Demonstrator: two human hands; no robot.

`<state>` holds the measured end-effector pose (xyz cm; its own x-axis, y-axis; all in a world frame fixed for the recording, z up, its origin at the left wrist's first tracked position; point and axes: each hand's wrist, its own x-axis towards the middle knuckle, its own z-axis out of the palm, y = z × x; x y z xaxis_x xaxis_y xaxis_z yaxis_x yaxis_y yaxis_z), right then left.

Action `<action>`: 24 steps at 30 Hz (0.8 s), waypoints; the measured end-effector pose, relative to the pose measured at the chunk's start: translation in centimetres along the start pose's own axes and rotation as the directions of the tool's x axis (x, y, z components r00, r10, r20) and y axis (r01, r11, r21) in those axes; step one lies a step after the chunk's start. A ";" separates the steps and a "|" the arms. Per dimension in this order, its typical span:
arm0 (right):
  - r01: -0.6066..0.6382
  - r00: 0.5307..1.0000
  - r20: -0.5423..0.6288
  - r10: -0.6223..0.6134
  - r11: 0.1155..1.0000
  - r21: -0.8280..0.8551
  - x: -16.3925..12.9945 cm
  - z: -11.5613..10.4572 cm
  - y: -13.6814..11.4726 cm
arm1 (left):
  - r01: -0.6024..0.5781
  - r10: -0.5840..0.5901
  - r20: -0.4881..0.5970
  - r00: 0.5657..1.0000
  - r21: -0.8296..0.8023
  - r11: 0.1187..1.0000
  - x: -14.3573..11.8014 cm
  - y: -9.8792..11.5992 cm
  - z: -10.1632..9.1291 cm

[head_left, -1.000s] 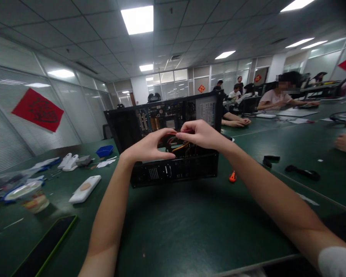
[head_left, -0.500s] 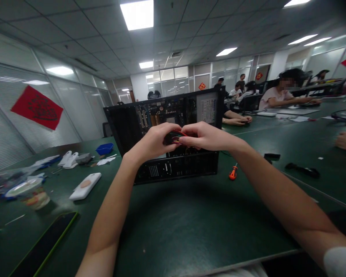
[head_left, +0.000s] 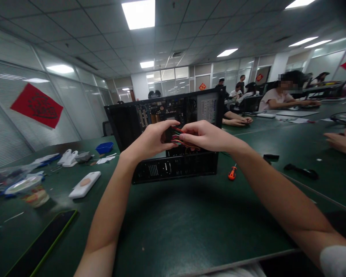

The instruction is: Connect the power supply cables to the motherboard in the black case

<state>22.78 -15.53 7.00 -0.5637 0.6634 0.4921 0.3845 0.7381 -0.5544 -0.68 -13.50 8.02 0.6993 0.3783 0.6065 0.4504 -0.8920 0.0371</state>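
A black computer case (head_left: 197, 166) stands on its edge in front of me, its open side facing me and a circuit board (head_left: 158, 115) visible inside. Before that board my left hand (head_left: 152, 139) curls thumb and fingers around a dark connector (head_left: 168, 134), partly covered by the hand. Red, black, yellow and white wires (head_left: 177, 135) run from it to the right. My right hand (head_left: 207, 135) pinches this wire bundle between thumb and fingers, close to my left fingertips. Some wires hang below the right hand, in front of the case.
An orange screwdriver (head_left: 232, 173) lies right of the case. To the left are a white power-bank-like block (head_left: 85, 184), a lidded cup (head_left: 34, 194), a phone (head_left: 43, 242) and a blue tray (head_left: 104, 147). Other people sit at the right; a co-worker's hand (head_left: 343, 141) rests at the right edge.
My hands have drawn slightly apart, so more of the coloured wires shows between them. At the right edge, a co-worker's hand has come further into view.
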 end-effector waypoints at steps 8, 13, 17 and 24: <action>-0.002 0.997 -0.076 0.005 0.999 0.038 1.2 0.9 1.3 | -0.069 0.069 -0.002 0.998 -0.017 0.997 0.5 0.3 0.8; -0.026 0.992 -0.117 0.050 0.980 0.196 1.8 1.7 2.1 | -0.098 0.096 -0.067 0.993 -0.016 0.995 0.5 -0.5 1.3; 0.011 0.989 -0.143 0.023 0.972 0.235 2.1 2.3 2.4 | -0.106 0.107 -0.085 0.991 0.018 0.994 0.6 -0.8 1.6; 0.031 0.975 -0.220 0.025 0.968 0.249 2.5 3.3 2.7 | -0.083 0.086 -0.096 0.992 0.043 0.996 0.7 -0.3 1.6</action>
<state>20.00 -12.25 4.58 -0.3789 0.6926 0.6138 0.1730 0.7045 -0.6883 0.53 -12.54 7.16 0.6793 0.2744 0.6807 0.4147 -0.9087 -0.0476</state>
